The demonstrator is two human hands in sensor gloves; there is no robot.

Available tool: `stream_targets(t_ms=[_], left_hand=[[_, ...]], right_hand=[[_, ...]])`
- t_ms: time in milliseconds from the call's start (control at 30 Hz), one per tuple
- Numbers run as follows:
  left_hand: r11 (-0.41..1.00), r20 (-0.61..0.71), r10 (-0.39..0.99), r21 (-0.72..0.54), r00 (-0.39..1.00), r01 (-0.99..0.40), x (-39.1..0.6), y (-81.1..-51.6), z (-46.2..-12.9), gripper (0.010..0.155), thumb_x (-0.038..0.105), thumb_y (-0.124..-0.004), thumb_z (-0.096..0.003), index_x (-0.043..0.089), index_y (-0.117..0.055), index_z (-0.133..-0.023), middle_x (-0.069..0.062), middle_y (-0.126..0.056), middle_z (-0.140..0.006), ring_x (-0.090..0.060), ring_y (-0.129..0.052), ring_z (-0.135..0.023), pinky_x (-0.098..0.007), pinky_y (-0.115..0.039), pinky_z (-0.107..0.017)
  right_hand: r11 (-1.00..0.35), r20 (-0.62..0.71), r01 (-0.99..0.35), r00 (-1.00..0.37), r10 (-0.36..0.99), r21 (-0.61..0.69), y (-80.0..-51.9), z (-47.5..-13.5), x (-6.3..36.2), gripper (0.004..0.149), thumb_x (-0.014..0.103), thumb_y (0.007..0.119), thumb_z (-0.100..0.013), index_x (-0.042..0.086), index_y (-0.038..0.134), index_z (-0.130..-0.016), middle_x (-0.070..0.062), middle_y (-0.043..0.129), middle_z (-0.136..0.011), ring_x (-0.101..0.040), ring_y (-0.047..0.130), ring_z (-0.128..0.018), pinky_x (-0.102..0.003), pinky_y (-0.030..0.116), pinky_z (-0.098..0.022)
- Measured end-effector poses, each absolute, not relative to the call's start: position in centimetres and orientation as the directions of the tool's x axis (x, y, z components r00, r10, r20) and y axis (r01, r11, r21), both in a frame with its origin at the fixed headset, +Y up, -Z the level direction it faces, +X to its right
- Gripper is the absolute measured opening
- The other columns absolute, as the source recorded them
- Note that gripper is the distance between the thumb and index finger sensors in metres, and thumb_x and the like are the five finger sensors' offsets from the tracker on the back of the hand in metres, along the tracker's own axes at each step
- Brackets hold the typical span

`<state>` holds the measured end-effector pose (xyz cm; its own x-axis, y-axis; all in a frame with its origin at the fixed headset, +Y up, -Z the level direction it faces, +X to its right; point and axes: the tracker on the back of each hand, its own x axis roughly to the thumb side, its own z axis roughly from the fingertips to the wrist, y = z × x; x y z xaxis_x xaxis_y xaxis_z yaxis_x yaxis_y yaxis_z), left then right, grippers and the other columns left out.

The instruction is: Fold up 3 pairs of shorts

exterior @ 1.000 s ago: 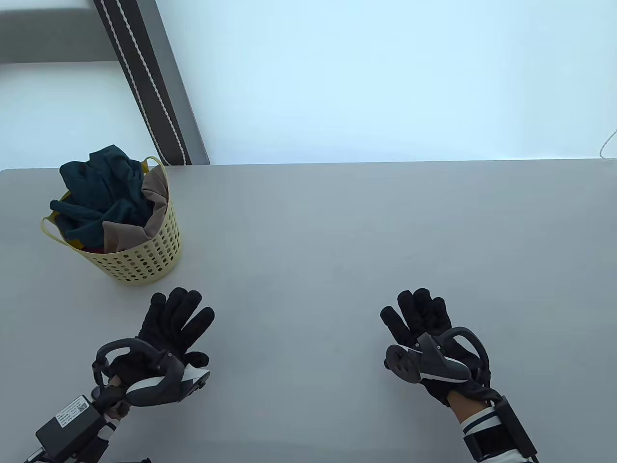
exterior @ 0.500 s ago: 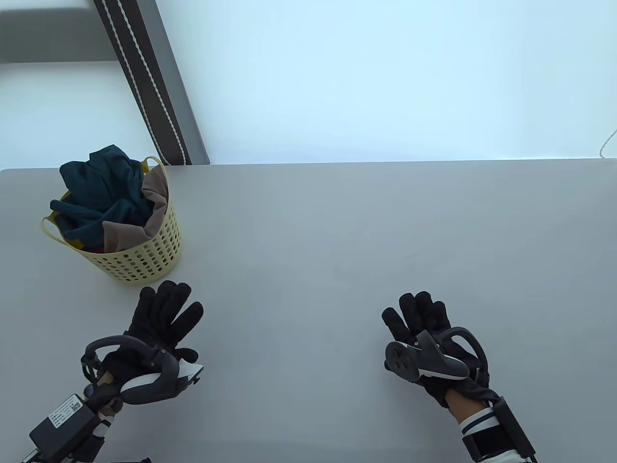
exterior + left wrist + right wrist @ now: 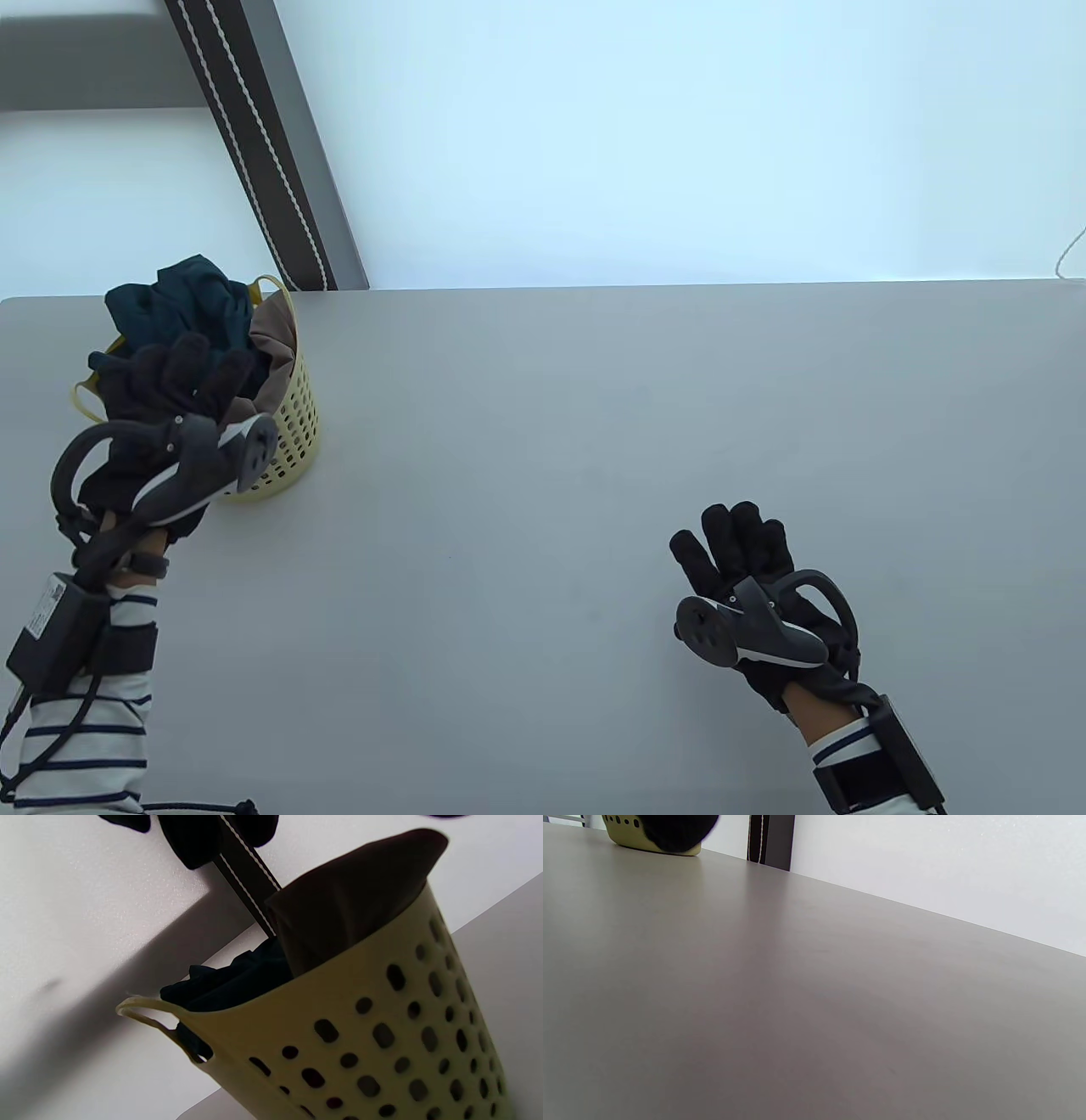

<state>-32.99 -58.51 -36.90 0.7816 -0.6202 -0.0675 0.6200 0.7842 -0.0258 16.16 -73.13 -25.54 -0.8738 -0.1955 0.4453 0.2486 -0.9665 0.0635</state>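
Now raised from the near table [image 3: 543, 475] to above the far-left yellow basket [image 3: 293, 424] of unfolded shorts [image 3: 191, 297]: left hand [image 3: 161, 399], fingers spread, gripping nothing. Right hand [image 3: 755, 577] flat, relaxed, waiting.

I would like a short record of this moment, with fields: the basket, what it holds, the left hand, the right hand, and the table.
basket: yellow perforated basket with loop handles, upright near the table's far left corner
contents: dark teal garment piled above the rim, taupe garment at its right side
left hand: left hand raised over the basket, fingers spread; whether it touches the clothes cannot be told
right hand: right hand low over the table, fingers straight, holding nothing
table: grey table; no shorts laid out on it
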Motion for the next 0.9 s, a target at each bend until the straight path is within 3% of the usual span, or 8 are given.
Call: stream_targets(t_ms=[33,67,133,300,567,700,767,900], left_hand=[[0.749,-0.051,-0.660,-0.132,0.750,0.650,-33.3,-58.8,-38.1,0.065,0.055,-0.062,-0.0419,0.038,-0.046,-0.102,0.010,-0.070,-0.108,-0.035,-0.076,-0.105,-0.064,-0.056,-0.076],[0.720,-0.079,-0.693,-0.133,0.717,0.681,-33.4,-58.8,-38.6,0.046,0.051,-0.063,-0.0431,0.046,-0.060,-0.089,0.023,-0.084,-0.089,-0.020,-0.086,-0.098,-0.059,-0.061,-0.076],[0.725,-0.147,-0.686,-0.047,0.713,0.687,-33.5,-58.1,-39.0,0.038,0.049,-0.065,-0.0422,0.048,-0.067,-0.080,0.027,-0.091,-0.073,-0.009,-0.094,-0.087,-0.052,-0.067,-0.076],[0.807,-0.283,-0.505,0.180,0.815,0.562,-33.5,-52.8,-38.0,0.037,0.045,-0.065,-0.0473,0.040,-0.070,-0.083,0.018,-0.094,-0.069,-0.013,-0.098,-0.080,-0.053,-0.073,-0.074],[0.611,-0.350,-0.305,0.642,0.886,0.464,-30.5,-41.6,-32.5,0.034,0.046,-0.061,-0.0505,0.038,-0.068,-0.082,0.016,-0.090,-0.064,-0.014,-0.096,-0.078,-0.054,-0.074,-0.072],[0.469,-0.244,-0.189,0.829,0.951,0.306,-28.0,-37.0,-28.1,0.033,0.046,-0.059,-0.0515,0.038,-0.067,-0.082,0.016,-0.090,-0.063,-0.013,-0.096,-0.077,-0.054,-0.074,-0.072],[0.435,-0.098,-0.124,0.889,0.987,0.143,-26.4,-35.0,-25.2,0.032,0.047,-0.060,-0.0520,0.038,-0.068,-0.082,0.016,-0.090,-0.061,-0.013,-0.097,-0.076,-0.054,-0.074,-0.072],[0.509,0.129,-0.102,0.859,0.986,-0.060,-23.2,-33.9,-23.2,0.031,0.046,-0.066,-0.0513,0.034,-0.077,-0.078,0.011,-0.093,-0.055,-0.017,-0.098,-0.072,-0.057,-0.072,-0.072]], right_hand=[[-0.966,0.446,0.251,-0.873,-0.198,0.061,-73.1,-25.5,16.2,0.091,0.056,0.053,-0.047,0.011,-0.004,-0.101,-0.035,-0.008,-0.098,-0.061,0.000,-0.087,-0.069,0.013,-0.060],[-0.966,0.446,0.253,-0.872,-0.202,0.057,-73.1,-25.5,16.2,0.091,0.056,0.053,-0.047,0.011,-0.004,-0.101,-0.035,-0.005,-0.099,-0.061,0.000,-0.087,-0.069,0.013,-0.060],[-0.967,0.445,0.251,-0.872,-0.204,0.049,-72.9,-25.5,16.2,0.091,0.056,0.054,-0.047,0.011,-0.003,-0.101,-0.035,-0.005,-0.099,-0.061,0.000,-0.087,-0.069,0.014,-0.060],[-0.972,0.441,0.230,-0.877,-0.191,0.037,-72.5,-25.5,16.3,0.090,0.055,0.054,-0.048,0.010,-0.004,-0.101,-0.035,-0.005,-0.099,-0.061,0.001,-0.087,-0.069,0.014,-0.060],[-0.974,0.443,0.221,-0.878,-0.178,0.046,-72.5,-25.4,16.3,0.090,0.054,0.054,-0.048,0.010,-0.003,-0.101,-0.035,-0.004,-0.099,-0.061,0.002,-0.087,-0.069,0.015,-0.060],[-0.976,0.447,0.215,-0.878,-0.172,0.047,-72.4,-25.4,16.3,0.090,0.054,0.054,-0.048,0.010,-0.003,-0.101,-0.036,-0.004,-0.099,-0.061,0.002,-0.087,-0.069,0.015,-0.060],[-0.978,0.436,0.203,-0.884,-0.168,0.035,-72.2,-25.4,16.4,0.090,0.054,0.054,-0.048,0.009,-0.002,-0.101,-0.036,-0.003,-0.099,-0.061,0.003,-0.087,-0.069,0.016,-0.059],[-0.983,0.390,0.185,-0.905,-0.173,-0.006,-71.7,-25.5,16.7,0.090,0.054,0.054,-0.048,0.008,-0.001,-0.102,-0.037,-0.001,-0.099,-0.062,0.005,-0.087,-0.069,0.018,-0.060]])
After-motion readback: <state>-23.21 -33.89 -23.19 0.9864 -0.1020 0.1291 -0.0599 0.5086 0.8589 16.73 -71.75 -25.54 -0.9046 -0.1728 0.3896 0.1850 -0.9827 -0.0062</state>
